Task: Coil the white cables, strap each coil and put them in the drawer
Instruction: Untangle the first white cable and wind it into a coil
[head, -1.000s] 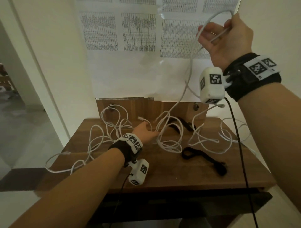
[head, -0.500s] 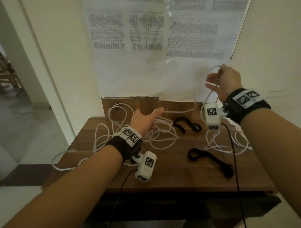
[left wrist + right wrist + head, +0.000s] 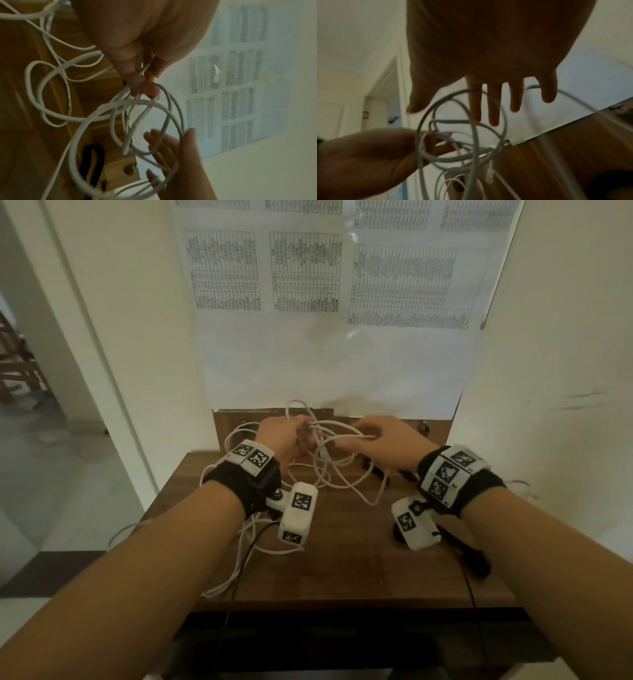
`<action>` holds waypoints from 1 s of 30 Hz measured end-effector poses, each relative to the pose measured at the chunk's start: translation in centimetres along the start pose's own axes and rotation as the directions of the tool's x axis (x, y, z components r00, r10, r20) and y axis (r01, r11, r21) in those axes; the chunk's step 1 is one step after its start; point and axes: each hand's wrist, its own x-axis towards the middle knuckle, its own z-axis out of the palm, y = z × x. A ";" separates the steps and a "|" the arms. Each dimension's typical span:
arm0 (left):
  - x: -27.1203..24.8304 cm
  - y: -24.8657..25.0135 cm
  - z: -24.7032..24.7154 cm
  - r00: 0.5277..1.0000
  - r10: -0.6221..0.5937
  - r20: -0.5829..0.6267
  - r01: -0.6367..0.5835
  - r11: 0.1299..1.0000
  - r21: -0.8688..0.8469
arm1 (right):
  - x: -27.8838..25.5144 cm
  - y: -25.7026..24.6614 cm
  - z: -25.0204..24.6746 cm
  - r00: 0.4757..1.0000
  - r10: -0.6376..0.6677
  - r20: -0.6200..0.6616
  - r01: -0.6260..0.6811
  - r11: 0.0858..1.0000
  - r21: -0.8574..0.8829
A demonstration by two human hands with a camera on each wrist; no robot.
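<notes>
Both hands have come together over the desk's (image 3: 342, 570) back edge. My left hand (image 3: 281, 436) pinches gathered loops of white cable (image 3: 329, 460), the remainder trailing to the left edge. My right hand (image 3: 387, 443) is spread wide, fingers (image 3: 494, 105) straight against a loop. One black strap (image 3: 472, 556) lies near the right edge.

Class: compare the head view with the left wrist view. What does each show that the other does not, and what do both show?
Only the head view shows both wristbands, the whole table and the cable trailing off its front edge. Only the left wrist view shows the left hand pinching strands at its fingertips, and the right hand with fingers spread inside the loops. Both show the loops held between the hands, a black strap and the wall charts.
</notes>
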 end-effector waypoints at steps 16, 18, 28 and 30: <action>-0.8 4.2 -2.8 0.915 0.403 0.010 -0.232 0.509 0.829 | 0.0 3.8 -4.0 0.949 0.301 -0.094 -0.252 0.904 0.345; -0.2 4.8 -3.2 0.890 0.453 0.050 -0.235 0.363 0.902 | -0.2 3.6 -4.2 0.955 0.292 -0.059 -0.264 0.921 0.288; 0.5 9.9 -5.4 0.923 0.282 -0.262 -0.265 0.959 0.099 | 0.2 3.5 -4.8 0.893 0.375 -0.248 -0.155 0.775 0.613; 0.5 10.4 -6.3 0.921 0.262 -0.288 -0.263 0.964 0.036 | 0.3 4.0 -4.9 0.824 0.475 -0.309 -0.161 0.719 0.676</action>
